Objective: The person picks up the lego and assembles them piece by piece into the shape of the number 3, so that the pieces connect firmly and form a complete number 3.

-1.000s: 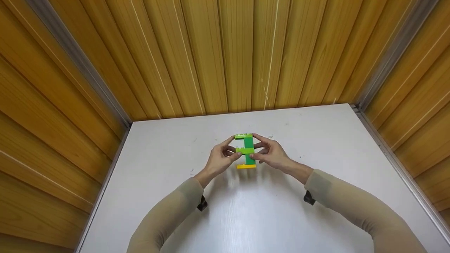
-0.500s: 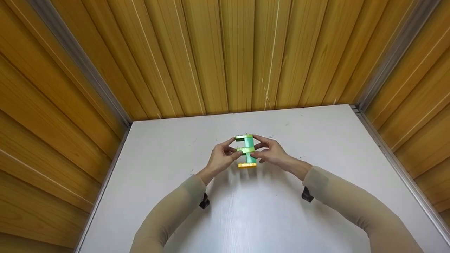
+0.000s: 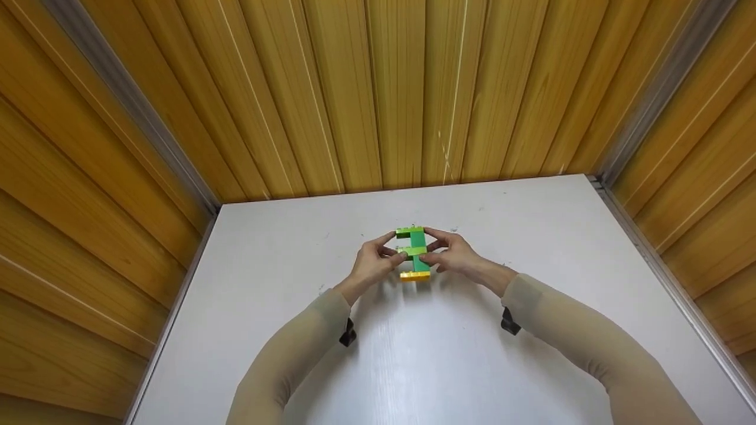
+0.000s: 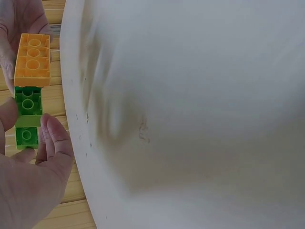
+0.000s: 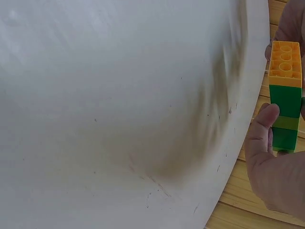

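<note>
A stack of toy building bricks [image 3: 418,239] is held up between both hands over the white table. It has lime green bricks at the top and middle, darker green ones between them and an orange brick [image 4: 32,59] at the bottom. From the left, my left hand [image 3: 370,261] pinches the stack, thumb on the middle lime brick and index finger at the top one. My right hand [image 3: 458,254] grips its right side, thumb on the green part and index finger at the top corner. In the right wrist view, the orange brick's hollow underside [image 5: 285,59] shows.
The white table [image 3: 283,248] lies beneath both arms, with shadows of the hands on it. Yellow wood-patterned panels [image 3: 396,94] rise behind and at both sides. A small black device [image 3: 348,332] hangs under the left wrist, another [image 3: 510,321] under the right.
The stack has tilted slightly, so the orange brick's studded top shows more and sits a little higher in view. Both forearms have drawn slightly inward. The grip of both hands is unchanged.
</note>
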### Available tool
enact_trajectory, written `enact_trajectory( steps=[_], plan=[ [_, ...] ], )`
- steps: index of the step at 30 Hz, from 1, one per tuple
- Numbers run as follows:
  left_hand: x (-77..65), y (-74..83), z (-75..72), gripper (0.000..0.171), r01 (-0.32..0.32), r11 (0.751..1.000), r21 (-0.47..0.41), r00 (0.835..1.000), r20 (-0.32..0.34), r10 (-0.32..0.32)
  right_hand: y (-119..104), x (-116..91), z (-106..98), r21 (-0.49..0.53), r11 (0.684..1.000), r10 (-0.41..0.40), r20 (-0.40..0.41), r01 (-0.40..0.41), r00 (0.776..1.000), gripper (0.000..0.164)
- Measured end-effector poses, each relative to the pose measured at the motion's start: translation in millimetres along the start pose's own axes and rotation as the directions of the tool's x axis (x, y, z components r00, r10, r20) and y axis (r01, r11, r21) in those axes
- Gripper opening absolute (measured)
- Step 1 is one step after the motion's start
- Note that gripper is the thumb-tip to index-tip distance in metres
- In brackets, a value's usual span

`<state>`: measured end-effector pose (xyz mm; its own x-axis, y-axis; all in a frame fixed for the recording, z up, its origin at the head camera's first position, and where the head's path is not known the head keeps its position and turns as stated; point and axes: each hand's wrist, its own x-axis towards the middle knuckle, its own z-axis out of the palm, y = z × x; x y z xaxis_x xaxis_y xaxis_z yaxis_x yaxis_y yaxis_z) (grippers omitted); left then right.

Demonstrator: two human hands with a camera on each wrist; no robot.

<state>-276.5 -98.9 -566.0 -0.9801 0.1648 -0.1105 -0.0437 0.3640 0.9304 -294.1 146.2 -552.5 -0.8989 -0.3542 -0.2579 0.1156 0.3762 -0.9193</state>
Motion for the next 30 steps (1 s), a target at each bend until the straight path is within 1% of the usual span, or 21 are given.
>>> enact_trajectory(
  steps=[5, 13, 19, 26, 30],
  plan=[
    [5.1, -1.6, 3.9, 0.073, 0.034, 0.999, 0.015, 0.999, -0.001, -0.034, 4, 5, -1, 0.008, 1.000, 0.030, -0.004, -0.030, 1.000, 0.088],
    [8.8, -3.8, 6.6, 0.072, 0.100, 0.994, 0.034, 0.995, 0.003, -0.100, 9, 14, 2, -0.003, 0.997, 0.073, -0.002, -0.073, 0.997, 0.088],
    [11.0, -4.5, 8.8, 0.070, 0.129, 0.990, 0.065, 0.991, 0.012, -0.130, 14, 17, 5, 0.003, 0.996, 0.092, -0.008, -0.092, 0.996, 0.085],
    [14.0, -5.7, 9.5, 0.069, 0.187, 0.979, 0.077, 0.981, 0.045, -0.191, 15, 15, 9, -0.055, 0.993, 0.101, -0.024, -0.102, 0.995, 0.083],
    [15.0, -6.0, 9.9, 0.068, 0.198, 0.975, 0.099, 0.977, 0.059, -0.205, 16, 16, 11, -0.085, 0.992, 0.096, -0.033, -0.098, 0.995, 0.082]
  ],
)
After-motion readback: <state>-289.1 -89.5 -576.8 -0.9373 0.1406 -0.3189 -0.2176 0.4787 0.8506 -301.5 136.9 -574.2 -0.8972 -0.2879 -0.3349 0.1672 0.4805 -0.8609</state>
